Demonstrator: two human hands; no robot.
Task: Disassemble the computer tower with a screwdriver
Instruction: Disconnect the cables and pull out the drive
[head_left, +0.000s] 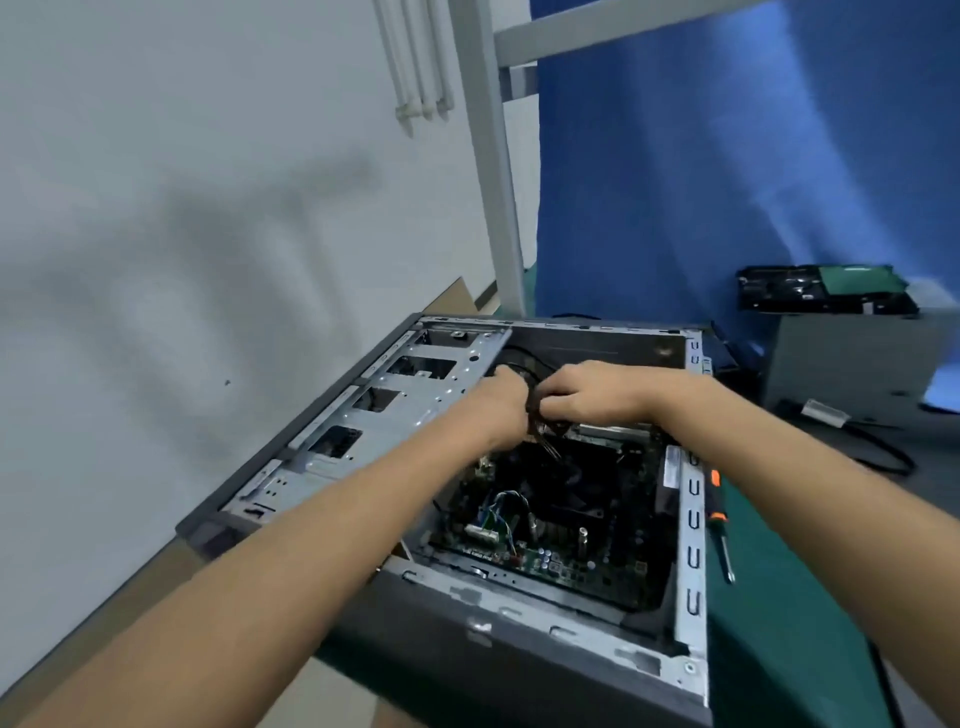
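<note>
Your tower (519, 639) lies on its side mid-frame on the green table (779, 623). Its side is open, showing a silver drive cage (395, 415) on the left and a dark motherboard (571, 519) lower right. Your left grip (493, 400) and right grip (587, 392) both curl round the black cables (532, 410) inside. The screwdriver (719, 525) lies just right of the tower.

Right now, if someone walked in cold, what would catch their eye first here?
The left hand and right hand meet over the open computer tower, gripping black cables above the motherboard. A screwdriver lies on the green mat right of the case, and a blue curtain hangs behind.
</note>
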